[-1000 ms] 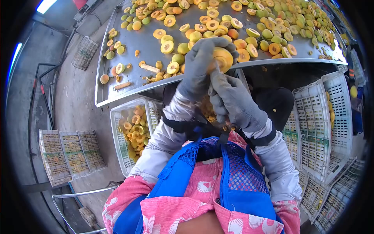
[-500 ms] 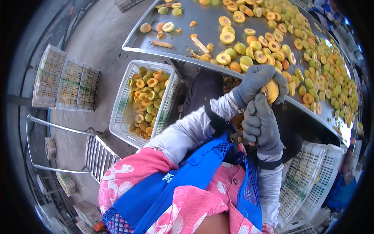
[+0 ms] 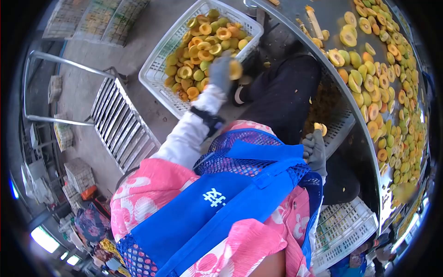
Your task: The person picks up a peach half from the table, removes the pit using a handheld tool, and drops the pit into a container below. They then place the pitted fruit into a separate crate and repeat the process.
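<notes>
My left hand [image 3: 220, 74], in a grey glove, is over the right part of a white crate [image 3: 154, 90] of halved peaches [image 3: 203, 51]. It is blurred by motion, and a peach half [image 3: 236, 70] shows at its fingers. Beside my right knee, my right hand [image 3: 316, 151], also gloved in grey, is closed with a yellow peach piece [image 3: 320, 128] at its thumb and forefinger. Whether a tool is inside that fist is hidden.
A metal table [image 3: 339, 85] edged with a raised rim carries many halved peaches [image 3: 376, 87] and a wooden-handled tool [image 3: 314, 21]. A slatted metal chair [image 3: 122, 124] stands at left. More white crates lie at lower right [image 3: 346, 231] and under the table.
My hands have come apart. The left has swung from the table's edge to the crate with a peach half, while the right has dropped slightly. The view has turned toward the left.
</notes>
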